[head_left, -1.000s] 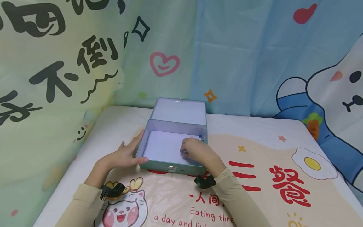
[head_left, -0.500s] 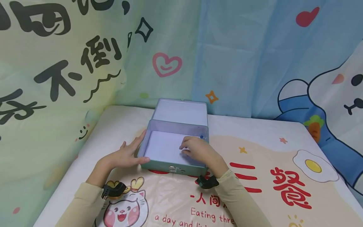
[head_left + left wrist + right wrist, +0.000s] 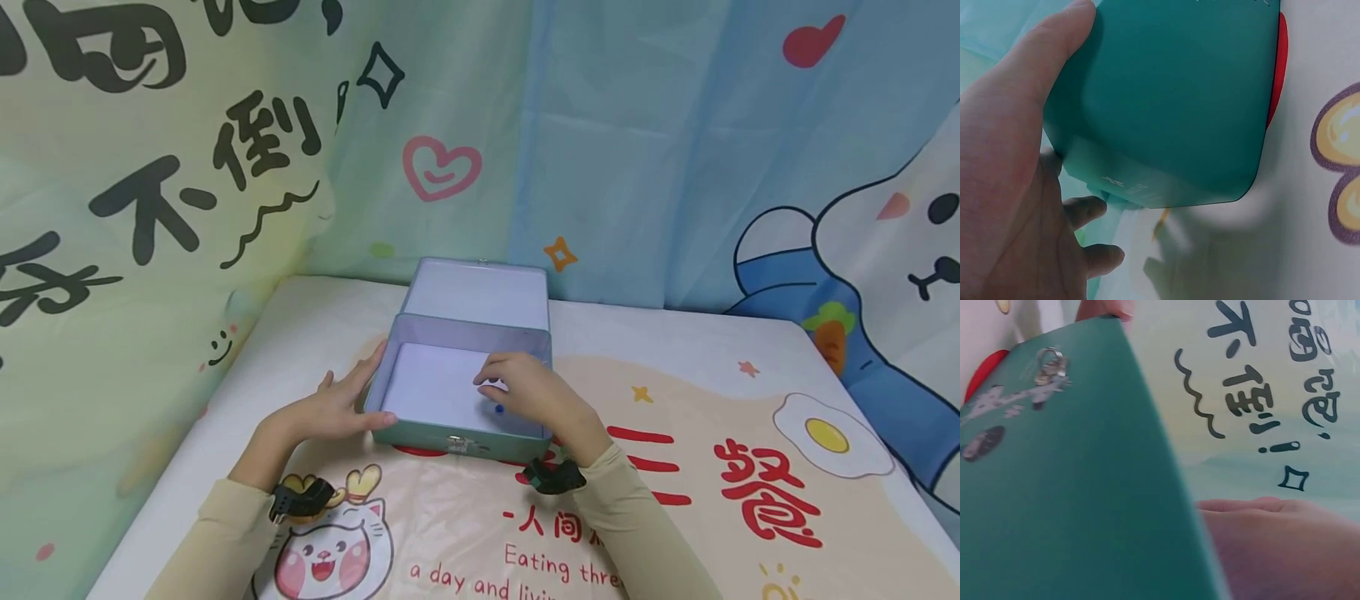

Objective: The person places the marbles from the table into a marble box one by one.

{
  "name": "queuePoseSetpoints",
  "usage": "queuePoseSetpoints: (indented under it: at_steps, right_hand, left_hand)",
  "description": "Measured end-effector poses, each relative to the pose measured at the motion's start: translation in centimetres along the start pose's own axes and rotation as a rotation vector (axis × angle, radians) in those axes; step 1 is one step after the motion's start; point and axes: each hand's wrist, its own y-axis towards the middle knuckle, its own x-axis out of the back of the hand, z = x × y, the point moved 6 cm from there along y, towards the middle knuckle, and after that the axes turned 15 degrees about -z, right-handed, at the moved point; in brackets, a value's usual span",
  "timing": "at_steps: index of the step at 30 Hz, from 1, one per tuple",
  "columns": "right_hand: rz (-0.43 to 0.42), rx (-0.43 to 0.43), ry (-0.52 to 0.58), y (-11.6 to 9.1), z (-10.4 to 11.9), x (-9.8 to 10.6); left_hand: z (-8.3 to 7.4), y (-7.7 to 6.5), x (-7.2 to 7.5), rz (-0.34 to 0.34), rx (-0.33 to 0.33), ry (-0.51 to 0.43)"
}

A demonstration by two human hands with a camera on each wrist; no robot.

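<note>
An open green metal box [image 3: 427, 435] with a pale lining stands on the table, its lid [image 3: 480, 292] tipped back. My left hand [image 3: 330, 414] rests against its front left corner, thumb on the front rim, other fingers spread along the left side. In the left wrist view, the thumb [image 3: 1054, 50] lies straight on the green wall. Over the inside of the box is my right hand [image 3: 532, 387], thumb and fingers bent but parted. A small round blue piece [image 3: 499, 409] lies just below it. A dark spot shows between thumb and fingers, too small to name. The right wrist camera mostly sees the box's front.
A metal clasp [image 3: 459, 443] sits on the box's front wall. A printed cloth [image 3: 645, 533] covers the table, and printed curtains [image 3: 600, 167] hang at the back and left.
My right hand has shifted slightly, its fingers parting. The small blue piece now shows under it; the blue one by the right wall is no longer visible. My left hand keeps its place.
</note>
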Motion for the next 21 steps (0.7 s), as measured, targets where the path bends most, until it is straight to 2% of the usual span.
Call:
queuePoseSetpoints:
  at_steps: [10, 15, 21]
  right_hand:
    - [-0.076, 0.005, 0.042, -0.2, -0.8, 1.7]
    - [-0.068, -0.027, 0.058, -0.5, -1.1, 2.3]
    - [-0.101, -0.068, 0.059, -1.0, -1.9, 3.5]
  left_hand:
    - [0.1, 0.0, -0.2, 0.005, 0.013, -0.012]
    - [0.2, 0.0, -0.3, 0.004, 0.019, -0.021]
    - [0.3, 0.1, -0.2, 0.009, 0.014, -0.003]
